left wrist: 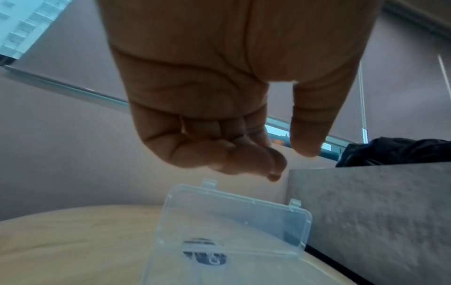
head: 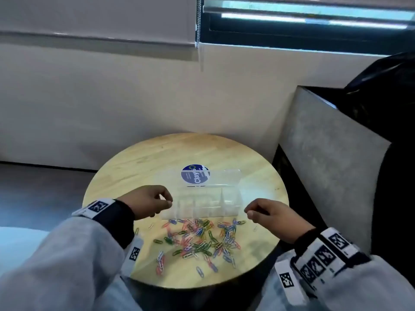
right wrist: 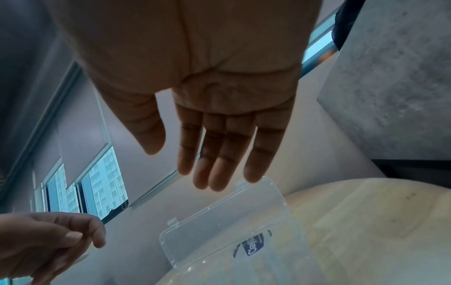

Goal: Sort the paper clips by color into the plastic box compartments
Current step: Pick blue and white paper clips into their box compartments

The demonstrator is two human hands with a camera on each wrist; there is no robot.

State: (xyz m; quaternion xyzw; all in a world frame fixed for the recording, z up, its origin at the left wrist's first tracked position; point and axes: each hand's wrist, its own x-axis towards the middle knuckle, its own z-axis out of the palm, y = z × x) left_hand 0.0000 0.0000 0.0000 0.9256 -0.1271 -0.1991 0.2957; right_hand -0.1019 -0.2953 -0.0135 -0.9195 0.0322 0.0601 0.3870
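Round wooden tabletop (head: pixel 157 158), wall behind, grey block (head: pixel 325 153) crowding its right edge. Plastic box (head: pixel 202 205), lid up, frame centre; paper clips (head: pixel 202 236) loose just below it. Left hand (head: pixel 146 200) fingers curled, empty, beside box's left end. Right hand (head: pixel 276 214) fingers relaxed, empty, beside its right end.

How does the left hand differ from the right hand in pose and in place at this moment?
The left hand has its fingers curled into the palm, while the right hand keeps its fingers nearly straight, as the wrist views show. The left hand is by the left end of the plastic box, the right hand by its right end. Both seem to hold nothing, and neither touches the paper clips.
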